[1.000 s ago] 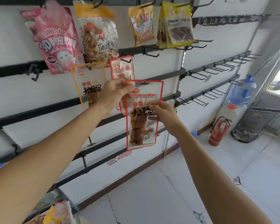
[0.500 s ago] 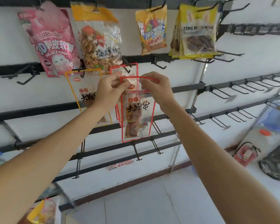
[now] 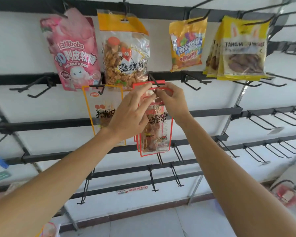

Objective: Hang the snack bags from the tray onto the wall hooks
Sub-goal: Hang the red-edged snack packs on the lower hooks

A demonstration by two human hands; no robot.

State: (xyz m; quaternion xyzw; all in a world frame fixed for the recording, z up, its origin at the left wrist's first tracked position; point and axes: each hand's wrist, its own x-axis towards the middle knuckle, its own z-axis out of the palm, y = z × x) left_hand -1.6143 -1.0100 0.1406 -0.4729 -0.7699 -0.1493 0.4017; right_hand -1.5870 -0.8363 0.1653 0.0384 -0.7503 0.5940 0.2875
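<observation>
— White wall, black rails [image 3: 212,112], seen from the head. Where's the red-edged snack bag [image 3: 156,134]?
— Its top edge is at the hook [image 3: 155,82], and the rest hangs below. Left hand [image 3: 132,113] and right hand [image 3: 173,101] both have a pinching grip on that edge.
— Any writing?
— Up-left of the hook, a pink bag [image 3: 72,53] reads "bobo" and "FUDGE". Up-right, a yellow bag [image 3: 243,48] reads "TANG".

White wall [image 3: 15,48] meeting a dark baseboard [image 3: 143,210]. Pale floor tiles [image 3: 152,227] below. Red-lettered sticker [image 3: 132,190] low on the wall.
</observation>
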